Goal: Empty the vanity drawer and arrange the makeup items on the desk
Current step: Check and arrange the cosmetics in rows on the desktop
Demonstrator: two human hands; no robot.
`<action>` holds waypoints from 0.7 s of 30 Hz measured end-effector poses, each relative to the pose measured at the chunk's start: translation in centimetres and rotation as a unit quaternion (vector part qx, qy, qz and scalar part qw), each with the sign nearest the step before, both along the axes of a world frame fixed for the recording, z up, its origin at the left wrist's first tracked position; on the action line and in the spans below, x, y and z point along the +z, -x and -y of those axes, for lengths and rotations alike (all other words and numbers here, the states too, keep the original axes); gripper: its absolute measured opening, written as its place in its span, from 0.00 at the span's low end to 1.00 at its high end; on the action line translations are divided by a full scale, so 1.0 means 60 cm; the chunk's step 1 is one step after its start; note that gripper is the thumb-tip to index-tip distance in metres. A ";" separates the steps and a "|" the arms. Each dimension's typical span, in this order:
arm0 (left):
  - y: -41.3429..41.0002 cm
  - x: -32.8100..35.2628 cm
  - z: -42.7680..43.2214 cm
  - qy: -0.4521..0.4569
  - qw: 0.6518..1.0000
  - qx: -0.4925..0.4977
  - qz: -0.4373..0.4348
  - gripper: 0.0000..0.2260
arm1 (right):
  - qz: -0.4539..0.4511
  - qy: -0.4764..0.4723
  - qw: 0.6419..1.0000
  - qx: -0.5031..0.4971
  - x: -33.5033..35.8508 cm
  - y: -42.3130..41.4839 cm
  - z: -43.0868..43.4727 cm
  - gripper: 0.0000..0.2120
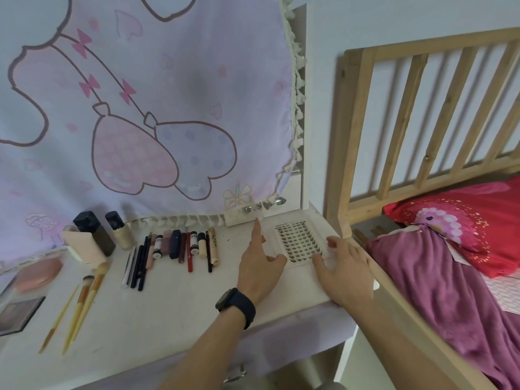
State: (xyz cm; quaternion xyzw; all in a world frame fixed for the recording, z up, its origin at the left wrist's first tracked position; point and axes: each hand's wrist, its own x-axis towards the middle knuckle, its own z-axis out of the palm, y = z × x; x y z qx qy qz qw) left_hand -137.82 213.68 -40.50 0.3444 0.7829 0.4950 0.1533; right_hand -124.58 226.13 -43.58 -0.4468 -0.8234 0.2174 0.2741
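On the far left of the white desk (174,305) lie a dark eyeshadow palette (17,313) and a pink puff (39,274), with three long-handled brushes (81,302) side by side just right of them. Behind the brushes stand a pale box (81,246), a dark-capped bottle (94,232) and a cream foundation bottle (121,232). Next comes a neat row of pencils and tubes (174,246), laid parallel and pointing toward the back wall. Right of that row, the left hand (259,268), with a dark watch (236,304) on its wrist, has its forefinger straight and its thumb touching the near left edge of the lash tray (299,240). This flat, clear tray, holding rows of small dark lash clusters on white, sits at the desk's back right corner. The right hand (347,271) rests with spread fingers on the tray's near right corner. Beyond the desk is a bed with a red pillow (478,218).
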 end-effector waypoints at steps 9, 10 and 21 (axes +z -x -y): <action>0.062 0.030 -0.004 0.058 0.994 -0.012 -0.095 0.16 | -0.038 -0.006 0.998 0.051 0.008 -0.014 0.006 0.26; 0.072 0.036 -0.012 0.058 0.992 -0.002 -0.115 0.15 | -0.031 -0.011 0.998 0.061 0.008 -0.014 0.007 0.29; 0.118 0.024 -0.097 0.077 0.975 0.048 -0.202 0.07 | 0.112 -0.029 0.990 0.080 0.006 0.001 -0.009 0.31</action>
